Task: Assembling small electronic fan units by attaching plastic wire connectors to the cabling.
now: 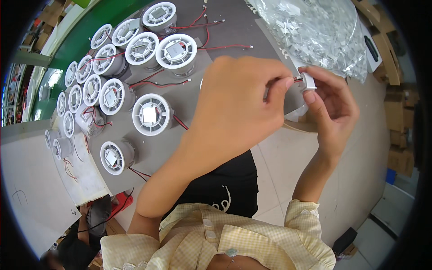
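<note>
My left hand (245, 96) reaches across the table toward the right, its thumb and forefinger pinched on a thin red and black wire (297, 80). The wire meets a small white plastic piece (308, 82), which my right hand (334, 96) grips between thumb and fingers. Where the other end of the wire runs is hidden behind my left hand. Closest to my left forearm stands a round white spoked housing (152, 114) with a silver square in its middle and a red and black lead.
Several similar housings (176, 51) stand grouped at the left on the grey table (234, 38), leads trailing. A clear plastic bag (317, 33) of small pale pieces lies at the far right. Cardboard boxes (399, 130) line the right side. Another person (85, 229) is at lower left.
</note>
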